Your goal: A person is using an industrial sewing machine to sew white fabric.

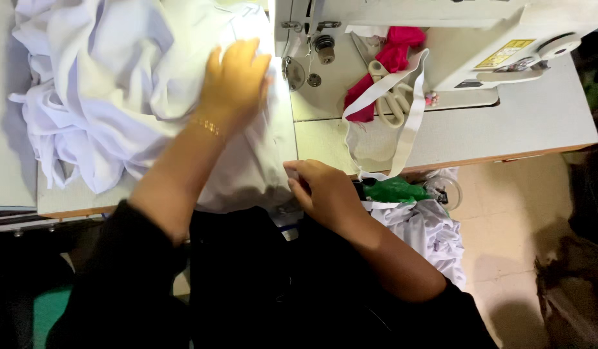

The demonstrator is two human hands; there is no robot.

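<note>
White fabric [112,84] lies heaped across the left of the bench [544,123], its folds running from the far left corner toward the sewing machine [441,39], with one flatter panel hanging over the near edge. The left hand [234,81] rests on that cloth, palm down, fingers spread and flat, gripping nothing (a thin gold bracelet [207,126] sits at the wrist). The right hand [321,190] is at the bench's near edge, fingers curled and pinched on the hem of the hanging panel; exactly how much cloth it holds is hidden by the knuckles. Just right of it, a loop of white elastic band [412,123] trails from the machine bed down over the edge. Scissors [389,97] and a pink scrap [396,52] lie under the machine arm, partly covered. Below the bench, a green bag [396,190] and more white cloth [428,232] are only partly visible.
</note>
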